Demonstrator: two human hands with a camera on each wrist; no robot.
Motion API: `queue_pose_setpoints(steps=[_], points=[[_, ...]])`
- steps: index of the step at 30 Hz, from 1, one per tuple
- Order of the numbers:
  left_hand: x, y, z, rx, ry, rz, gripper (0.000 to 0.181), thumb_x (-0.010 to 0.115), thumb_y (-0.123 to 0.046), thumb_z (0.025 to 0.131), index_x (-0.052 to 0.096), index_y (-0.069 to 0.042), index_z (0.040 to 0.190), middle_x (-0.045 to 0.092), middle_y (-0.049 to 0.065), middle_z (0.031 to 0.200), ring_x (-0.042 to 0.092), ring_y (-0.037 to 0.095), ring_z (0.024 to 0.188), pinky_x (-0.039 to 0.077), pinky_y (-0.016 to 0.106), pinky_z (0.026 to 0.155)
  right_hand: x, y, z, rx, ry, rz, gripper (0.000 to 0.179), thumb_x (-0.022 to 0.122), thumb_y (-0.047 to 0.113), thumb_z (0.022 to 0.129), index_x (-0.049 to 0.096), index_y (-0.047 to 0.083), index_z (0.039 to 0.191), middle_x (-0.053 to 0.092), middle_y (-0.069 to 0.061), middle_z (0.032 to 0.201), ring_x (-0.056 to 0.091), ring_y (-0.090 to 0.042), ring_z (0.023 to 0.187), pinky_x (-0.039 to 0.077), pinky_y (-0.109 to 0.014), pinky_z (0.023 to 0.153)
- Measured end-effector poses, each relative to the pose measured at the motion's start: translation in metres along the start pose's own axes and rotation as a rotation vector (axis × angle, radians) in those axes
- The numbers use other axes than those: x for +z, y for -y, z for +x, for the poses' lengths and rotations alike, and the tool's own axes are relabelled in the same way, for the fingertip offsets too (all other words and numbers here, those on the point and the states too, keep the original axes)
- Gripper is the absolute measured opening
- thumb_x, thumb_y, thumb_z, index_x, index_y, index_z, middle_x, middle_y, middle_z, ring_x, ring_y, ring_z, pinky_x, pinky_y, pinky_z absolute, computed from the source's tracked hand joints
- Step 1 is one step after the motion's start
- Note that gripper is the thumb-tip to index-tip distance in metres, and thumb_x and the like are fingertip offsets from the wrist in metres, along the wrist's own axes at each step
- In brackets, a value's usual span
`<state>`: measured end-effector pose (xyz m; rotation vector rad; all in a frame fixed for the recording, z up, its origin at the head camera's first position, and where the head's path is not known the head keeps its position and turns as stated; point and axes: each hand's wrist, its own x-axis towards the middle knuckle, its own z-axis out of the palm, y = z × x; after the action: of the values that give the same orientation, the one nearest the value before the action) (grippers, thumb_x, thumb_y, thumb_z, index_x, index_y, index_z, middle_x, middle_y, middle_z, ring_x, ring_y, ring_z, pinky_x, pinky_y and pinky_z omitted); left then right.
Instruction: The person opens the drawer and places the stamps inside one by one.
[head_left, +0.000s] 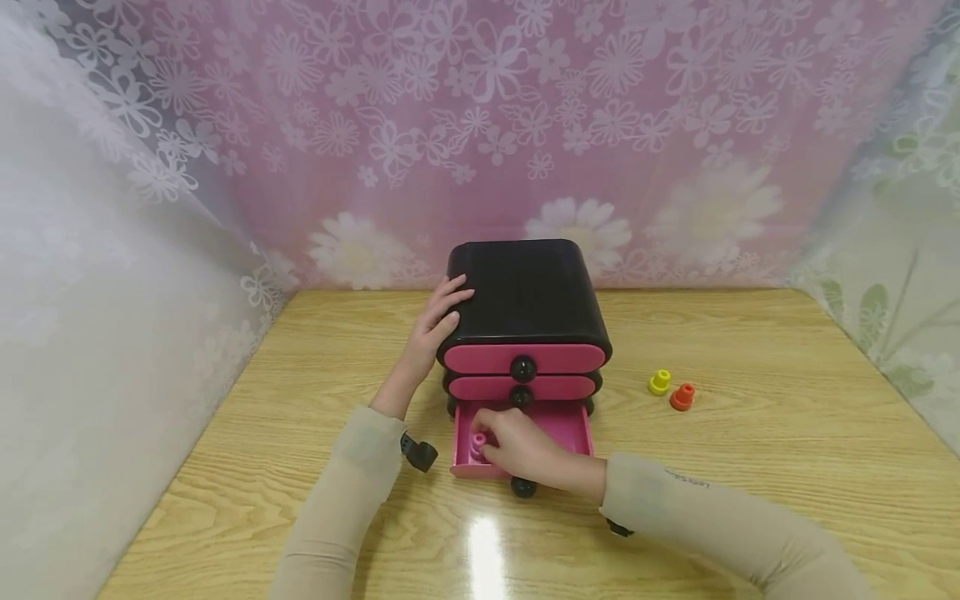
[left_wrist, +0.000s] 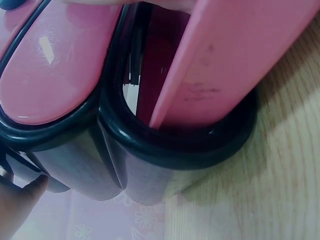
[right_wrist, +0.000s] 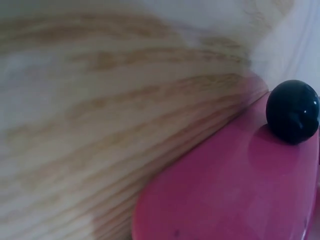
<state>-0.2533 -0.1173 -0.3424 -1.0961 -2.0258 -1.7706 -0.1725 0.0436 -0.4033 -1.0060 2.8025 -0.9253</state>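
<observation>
A small black cabinet with pink drawers (head_left: pixel 525 292) stands mid-table, and its bottom drawer (head_left: pixel 573 429) is pulled out. Inside that drawer my right hand (head_left: pixel 521 446) bends over a small pink cone-shaped peg (head_left: pixel 478 442) at the left side, index finger and thumb pinching it. My left hand (head_left: pixel 435 321) rests against the cabinet's upper left edge, its fingers spread over the top. In the left wrist view the left thumb and a finger (left_wrist: pixel 17 200) touch the cabinet's side. The right wrist view shows the drawer front (right_wrist: pixel 220 185) and its black knob (right_wrist: pixel 292 112), but not the right hand.
To the right of the cabinet, a yellow peg (head_left: pixel 659 382) and a red peg (head_left: pixel 682 397) stand close together on the wooden table (head_left: pixel 750 467). Above the pulled-out drawer are two closed drawers with black knobs. A flowered curtain (head_left: pixel 480 125) hangs behind the table.
</observation>
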Motion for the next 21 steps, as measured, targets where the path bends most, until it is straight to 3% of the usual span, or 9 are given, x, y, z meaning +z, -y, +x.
queue_pose_setpoints(steps=[6, 10, 14, 21], points=[[-0.001, 0.012, 0.000, 0.010, -0.003, -0.010, 0.035, 0.035, 0.004, 0.088, 0.042, 0.016, 0.120, 0.025, 0.025, 0.138, 0.002, 0.036, 0.131, 0.005, 0.046, 0.104, 0.000, -0.002, 0.000, 0.000, 0.002, 0.009, 0.015, 0.064, 0.002, 0.073, 0.060, 0.007, 0.088, 0.059, 0.002, 0.074, 0.052, -0.010, 0.064, 0.045, -0.024, 0.060], [-0.004, 0.031, 0.000, 0.017, -0.008, -0.010, 0.044, 0.041, -0.023, 0.094, 0.045, 0.010, 0.123, 0.027, 0.017, 0.140, 0.003, 0.029, 0.133, 0.005, 0.043, 0.105, -0.002, -0.002, -0.001, 0.001, 0.005, 0.023, 0.018, 0.064, 0.003, 0.073, 0.061, 0.007, 0.090, 0.061, 0.001, 0.078, 0.056, -0.011, 0.070, 0.047, -0.025, 0.064], [-0.004, 0.039, 0.000, 0.015, -0.017, -0.002, 0.062, 0.042, -0.045, 0.090, 0.047, 0.007, 0.123, 0.029, 0.013, 0.140, 0.004, 0.027, 0.133, 0.006, 0.043, 0.105, -0.008, 0.001, -0.006, 0.013, 0.012, 0.051, 0.020, 0.064, 0.004, 0.074, 0.061, 0.006, 0.093, 0.064, -0.003, 0.085, 0.061, -0.014, 0.081, 0.049, -0.029, 0.071], [-0.004, 0.032, 0.000, 0.021, -0.014, -0.031, 0.036, 0.038, -0.005, 0.091, 0.044, 0.011, 0.122, 0.026, 0.019, 0.140, 0.003, 0.028, 0.133, 0.006, 0.043, 0.105, -0.019, 0.002, -0.017, 0.035, -0.001, 0.094, 0.021, 0.064, 0.008, 0.076, 0.062, 0.006, 0.096, 0.064, -0.004, 0.090, 0.061, -0.016, 0.084, 0.049, -0.029, 0.071]])
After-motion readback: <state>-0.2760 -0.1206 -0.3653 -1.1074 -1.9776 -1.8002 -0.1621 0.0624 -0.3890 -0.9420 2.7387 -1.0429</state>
